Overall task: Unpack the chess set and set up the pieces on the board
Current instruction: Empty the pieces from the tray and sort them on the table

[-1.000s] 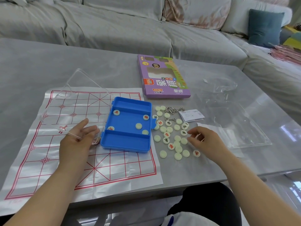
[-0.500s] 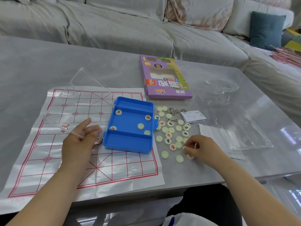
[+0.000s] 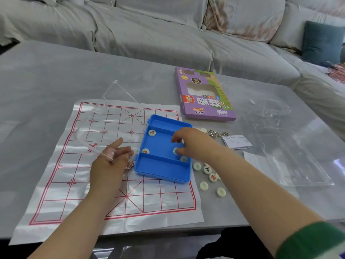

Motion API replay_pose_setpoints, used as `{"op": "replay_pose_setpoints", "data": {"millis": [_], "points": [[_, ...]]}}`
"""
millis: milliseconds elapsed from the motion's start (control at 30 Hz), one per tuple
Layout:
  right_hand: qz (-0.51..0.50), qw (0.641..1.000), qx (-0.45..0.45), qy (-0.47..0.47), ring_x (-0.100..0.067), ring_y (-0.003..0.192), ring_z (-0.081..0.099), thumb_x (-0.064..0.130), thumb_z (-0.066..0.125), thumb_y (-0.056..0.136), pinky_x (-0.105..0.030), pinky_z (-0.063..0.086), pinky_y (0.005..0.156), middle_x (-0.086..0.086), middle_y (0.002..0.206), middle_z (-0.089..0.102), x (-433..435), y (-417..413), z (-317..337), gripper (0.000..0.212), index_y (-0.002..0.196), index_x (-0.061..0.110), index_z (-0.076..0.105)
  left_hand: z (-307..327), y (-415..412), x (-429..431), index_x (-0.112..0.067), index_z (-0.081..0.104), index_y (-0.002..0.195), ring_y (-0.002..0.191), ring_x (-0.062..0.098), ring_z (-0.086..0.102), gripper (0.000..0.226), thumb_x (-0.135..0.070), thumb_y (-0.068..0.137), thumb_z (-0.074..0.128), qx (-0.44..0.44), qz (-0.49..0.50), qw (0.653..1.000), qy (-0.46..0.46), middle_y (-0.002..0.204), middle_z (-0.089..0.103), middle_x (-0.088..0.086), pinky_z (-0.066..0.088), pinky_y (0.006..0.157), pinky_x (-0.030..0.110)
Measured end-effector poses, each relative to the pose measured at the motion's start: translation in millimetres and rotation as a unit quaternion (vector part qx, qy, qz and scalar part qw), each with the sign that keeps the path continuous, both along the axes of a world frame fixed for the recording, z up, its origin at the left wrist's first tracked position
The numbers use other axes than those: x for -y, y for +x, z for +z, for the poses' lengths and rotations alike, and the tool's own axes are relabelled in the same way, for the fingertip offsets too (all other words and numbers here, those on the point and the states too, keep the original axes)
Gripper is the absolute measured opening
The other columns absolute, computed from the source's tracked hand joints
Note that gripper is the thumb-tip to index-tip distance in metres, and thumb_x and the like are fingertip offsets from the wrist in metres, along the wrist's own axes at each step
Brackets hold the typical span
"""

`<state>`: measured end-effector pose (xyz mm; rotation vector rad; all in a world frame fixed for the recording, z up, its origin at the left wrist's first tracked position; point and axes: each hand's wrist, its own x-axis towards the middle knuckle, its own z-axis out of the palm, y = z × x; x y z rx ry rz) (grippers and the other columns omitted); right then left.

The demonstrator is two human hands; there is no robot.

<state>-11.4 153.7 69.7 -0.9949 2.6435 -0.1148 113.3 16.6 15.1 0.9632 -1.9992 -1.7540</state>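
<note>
Grey table [image 3: 46,86] before a grey sofa [image 3: 149,34], with the board [image 3: 74,184] spread flat at the near-left corner. Sitting on the board's right edge, the blue case [image 3: 164,171], its clear lid [image 3: 115,113] swung up and leftward. Resting against that lid, the left hand [image 3: 110,165], fingers nearly straight and relaxed, gripping nothing, apparently propping the lid to keep the case open and steady for reaching in. Down in the middle compartment, the right hand [image 3: 196,144], fingers curled, thumb and forefinger either side of a pale piece [image 3: 175,150]; cannot tell whether already pinched or only touched. Along the left wall of that compartment, two red-marked pieces [image 3: 152,132], and another pale one at its near-right corner. Scattered on bare table just right of the case, loose pieces [image 3: 203,186], probably tipped out there for sorting before placing. None on the board's lines yet, so set-up judged barely begun. Toward the far edge, the purple box [image 3: 205,96], out of the way. Against half a second ago: right hand shifted from the loose pile near the table's front edge across into the case; left hand, lid and case unchanged in place; part of the pile now hidden under the right forearm.
</note>
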Motion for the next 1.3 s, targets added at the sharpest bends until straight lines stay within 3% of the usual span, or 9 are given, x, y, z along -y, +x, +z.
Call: {"op": "replay_pose_setpoints", "data": {"millis": [100,200,300,433,667,933,1067,1233,1300], "points": [[0.027,0.994,-0.013,0.110,-0.023,0.108,0.050,0.012,0.051,0.090,-0.025,0.037,0.079,-0.008,0.122,0.051,16,-7,-8,0.031,0.121,0.013,0.049,0,1,2,-0.030,0.049,0.123,0.096,0.013,0.054,0.038,-0.009,0.091,0.050,-0.013,0.000,1.000,0.022,0.102,0.060,-0.006,0.042,0.087,0.027],[0.024,0.994,-0.006,0.107,-0.023,0.105,0.050,0.009,0.052,0.088,-0.024,0.037,0.078,-0.008,0.119,0.050,19,-8,-12,0.028,0.116,0.011,0.050,0,0,3,-0.041,0.053,0.095,0.093,0.011,0.056,0.032,-0.010,0.089,0.053,-0.026,-0.001,0.999,0.031,0.105,0.060,-0.010,0.042,0.083,0.020],[0.038,0.999,0.032,0.009,-0.017,0.095,0.049,0.013,0.054,0.087,-0.020,0.036,0.077,-0.005,0.114,0.053,23,-2,-13,0.023,0.110,0.011,0.054,-1,0,4,-0.037,0.049,0.112,0.082,-0.002,0.055,0.038,-0.006,0.090,0.051,-0.035,-0.009,0.998,0.045,0.089,0.059,-0.018,0.041,0.068,0.005],[0.068,0.993,0.067,-0.070,-0.007,0.084,0.045,0.018,0.059,0.087,-0.014,0.037,0.071,-0.002,0.106,0.059,46,5,-17,0.023,0.108,0.011,0.059,-4,-1,6,-0.029,0.049,0.121,0.081,-0.006,0.055,0.043,0.000,0.089,0.049,-0.036,-0.009,0.998,0.048,0.087,0.059,-0.018,0.041,0.068,0.006],[0.031,0.991,0.092,-0.087,-0.010,0.083,0.047,0.023,0.061,0.085,-0.022,0.043,0.079,-0.007,0.107,0.060,53,2,-27,0.030,0.111,0.008,0.058,-6,-1,7,-0.022,0.053,0.123,0.084,0.008,0.059,0.039,-0.003,0.089,0.051,-0.043,-0.004,0.998,0.048,0.086,0.060,-0.018,0.042,0.073,0.013],[0.026,0.989,0.108,-0.095,-0.007,0.081,0.045,0.023,0.061,0.086,-0.011,0.037,0.066,0.004,0.092,0.050,51,1,-28,0.026,0.109,0.010,0.061,-3,-2,6,-0.026,0.051,0.124,0.089,0.010,0.058,0.039,-0.008,0.090,0.053,-0.032,-0.006,0.999,0.036,0.086,0.059,-0.018,0.044,0.086,0.024],[0.036,0.991,0.093,-0.090,-0.008,0.084,0.043,0.022,0.059,0.087,-0.010,0.034,0.065,0.005,0.094,0.047,48,-1,-26,0.024,0.108,0.011,0.063,-3,-1,6,-0.033,0.048,0.120,0.078,-0.005,0.054,0.040,-0.008,0.090,0.053,-0.035,-0.010,0.999,0.039,0.085,0.059,-0.019,0.040,0.070,0.008],[0.014,0.995,0.061,-0.073,-0.009,0.087,0.041,0.015,0.056,0.088,-0.017,0.035,0.078,0.001,0.099,0.046,33,-10,-24,0.021,0.108,0.011,0.062,-4,0,7,-0.040,0.048,0.102,0.075,-0.008,0.056,0.037,-0.006,0.089,0.054,-0.042,-0.011,0.998,0.052,0.082,0.059,-0.022,0.040,0.059,0.000],[0.001,0.995,0.058,-0.084,-0.008,0.080,0.042,0.013,0.058,0.086,-0.011,0.034,0.068,0.006,0.092,0.044,23,-12,-21,0.020,0.105,0.010,0.063,-5,0,7,-0.040,0.048,0.103,0.077,-0.007,0.056,0.038,-0.005,0.089,0.053,-0.044,-0.012,0.998,0.051,0.083,0.059,-0.022,0.041,0.058,-0.001]]}}
